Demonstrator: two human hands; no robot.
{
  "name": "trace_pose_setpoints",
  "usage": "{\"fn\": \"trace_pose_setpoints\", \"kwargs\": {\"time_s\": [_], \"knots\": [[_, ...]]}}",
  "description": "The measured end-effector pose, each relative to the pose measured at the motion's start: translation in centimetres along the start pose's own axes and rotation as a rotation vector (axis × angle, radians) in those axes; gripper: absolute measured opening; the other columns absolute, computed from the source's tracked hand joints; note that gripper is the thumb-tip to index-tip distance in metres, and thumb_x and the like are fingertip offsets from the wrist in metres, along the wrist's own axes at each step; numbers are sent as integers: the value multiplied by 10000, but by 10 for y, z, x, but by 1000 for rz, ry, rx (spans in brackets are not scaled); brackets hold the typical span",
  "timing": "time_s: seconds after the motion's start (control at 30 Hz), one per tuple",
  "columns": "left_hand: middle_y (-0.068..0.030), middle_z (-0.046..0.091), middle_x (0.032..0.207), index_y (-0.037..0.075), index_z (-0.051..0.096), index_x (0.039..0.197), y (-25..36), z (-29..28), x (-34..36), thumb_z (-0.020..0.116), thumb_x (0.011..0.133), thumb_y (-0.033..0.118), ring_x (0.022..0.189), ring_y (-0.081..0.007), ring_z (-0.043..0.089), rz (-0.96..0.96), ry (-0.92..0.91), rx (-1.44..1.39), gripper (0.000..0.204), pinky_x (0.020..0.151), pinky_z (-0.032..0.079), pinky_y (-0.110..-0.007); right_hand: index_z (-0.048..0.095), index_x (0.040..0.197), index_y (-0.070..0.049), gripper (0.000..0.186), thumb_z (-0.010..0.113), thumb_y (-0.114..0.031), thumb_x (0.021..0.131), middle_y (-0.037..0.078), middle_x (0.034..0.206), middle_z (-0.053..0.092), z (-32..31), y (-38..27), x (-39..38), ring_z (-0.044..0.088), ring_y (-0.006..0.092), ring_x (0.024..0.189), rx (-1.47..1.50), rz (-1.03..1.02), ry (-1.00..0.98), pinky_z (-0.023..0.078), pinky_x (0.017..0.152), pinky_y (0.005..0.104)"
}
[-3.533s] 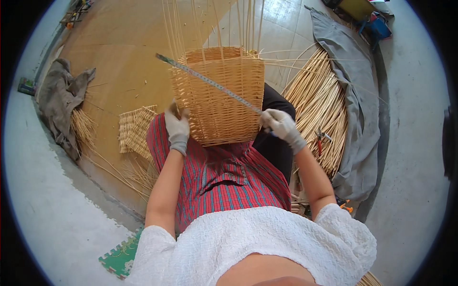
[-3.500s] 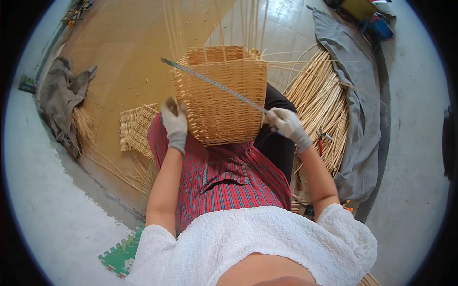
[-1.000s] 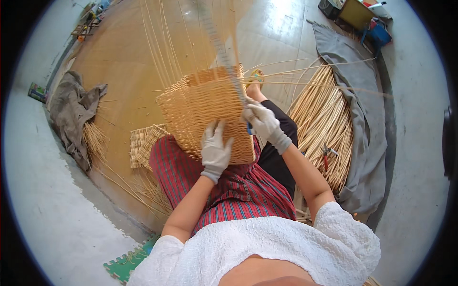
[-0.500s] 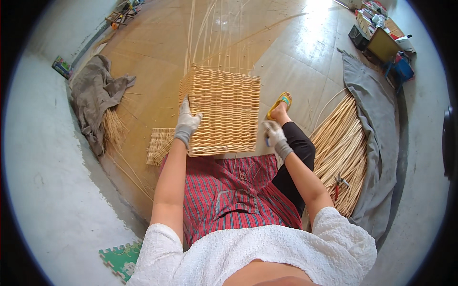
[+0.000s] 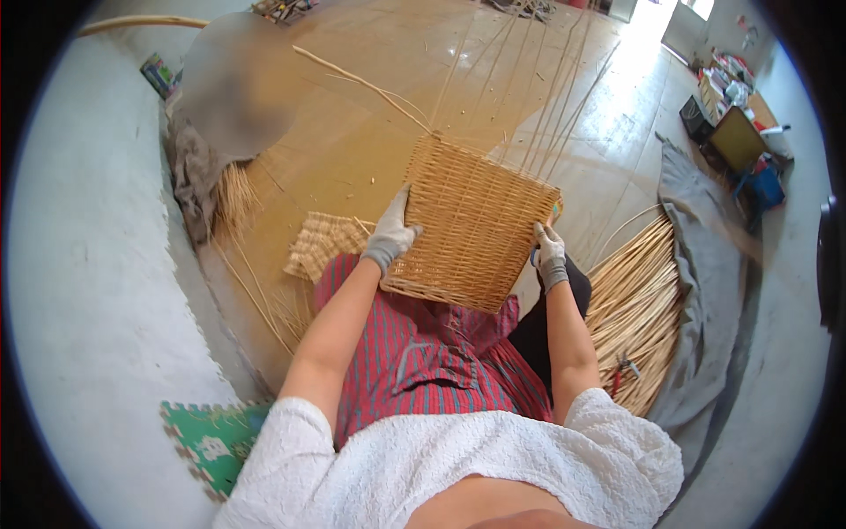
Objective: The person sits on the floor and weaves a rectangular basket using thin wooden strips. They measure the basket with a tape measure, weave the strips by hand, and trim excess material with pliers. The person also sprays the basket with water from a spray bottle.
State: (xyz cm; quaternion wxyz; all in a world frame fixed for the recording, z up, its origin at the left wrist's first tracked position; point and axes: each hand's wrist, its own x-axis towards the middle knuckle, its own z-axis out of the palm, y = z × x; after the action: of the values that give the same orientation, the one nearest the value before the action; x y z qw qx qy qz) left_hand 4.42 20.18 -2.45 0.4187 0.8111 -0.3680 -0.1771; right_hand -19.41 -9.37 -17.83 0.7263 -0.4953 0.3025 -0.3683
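Observation:
A square-sided wicker basket (image 5: 480, 225) is tilted above my lap, one woven face toward me. Long loose canes (image 5: 551, 97) stick out from its far side. My left hand (image 5: 389, 236), in a pale work glove with a grey cuff, is closed on the basket's left edge, thumb on the woven face. At the right edge, my gloved right hand (image 5: 551, 249) is closed with its thumb against the weave; its other fingers are mostly hidden. A small blue bit shows by that palm, too small to name.
A flat woven piece (image 5: 326, 245) lies left of my knee. A cane bundle (image 5: 634, 304) with red-handled pliers (image 5: 624, 370) on it lies at right beside a grey cloth (image 5: 705, 256). A green foam mat (image 5: 216, 441) is at lower left. Clutter stands at the far right wall.
The basket has turned clockwise and shifted right, its loose canes swinging round with it. My right hand has come from beside the basket onto its right edge. My left hand keeps hold.

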Motion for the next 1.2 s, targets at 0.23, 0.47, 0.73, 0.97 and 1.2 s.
{"fn": "trace_pose_setpoints", "kwargs": {"time_s": [0.23, 0.47, 0.73, 0.97, 1.2], "knots": [[-250, 540, 1454, 59, 339, 1533, -102, 64, -4, 759, 767, 124, 1367, -392, 508, -161, 126, 180, 876, 1129, 409, -379, 626, 1305, 42, 329, 638, -117, 1018, 95, 1156, 720, -1, -38, -36, 672, 188, 1013, -260, -88, 12, 531, 886, 306], [-245, 625, 1322, 23, 380, 1481, -68, 67, -38, 723, 774, 49, 1214, -363, 619, -246, 93, 127, 786, 1033, 480, -393, 523, 1435, -44, 573, 651, -311, 945, 261, 1213, 685, -15, -56, -115, 659, 402, 1140, -942, -12, 114, 504, 979, 431], [-146, 678, 1167, -33, 544, 1341, -20, 44, -61, 681, 902, 24, 1003, -240, 670, 19, 304, -336, 464, 938, 534, -381, 686, 1221, -166, 329, 659, -327, 935, 174, 1155, 709, 26, -152, -298, 673, 378, 1090, -1314, 163, -586, 524, 957, 431], [-182, 661, 1288, -58, 549, 1360, -50, 47, -62, 708, 935, 85, 1116, -252, 661, 16, 339, -414, 476, 987, 522, -374, 597, 1361, -57, 455, 660, -224, 943, 172, 1052, 715, 88, -134, -247, 690, 306, 1007, -834, -48, -429, 536, 891, 378], [-92, 623, 1192, -5, 561, 1275, -3, 52, -54, 775, 909, 122, 1037, -203, 653, 75, 495, -641, 443, 908, 564, -320, 444, 1489, -17, 459, 529, -136, 1054, 41, 1035, 648, 191, -119, -133, 588, 99, 876, -334, -251, -264, 490, 737, 255]]}}
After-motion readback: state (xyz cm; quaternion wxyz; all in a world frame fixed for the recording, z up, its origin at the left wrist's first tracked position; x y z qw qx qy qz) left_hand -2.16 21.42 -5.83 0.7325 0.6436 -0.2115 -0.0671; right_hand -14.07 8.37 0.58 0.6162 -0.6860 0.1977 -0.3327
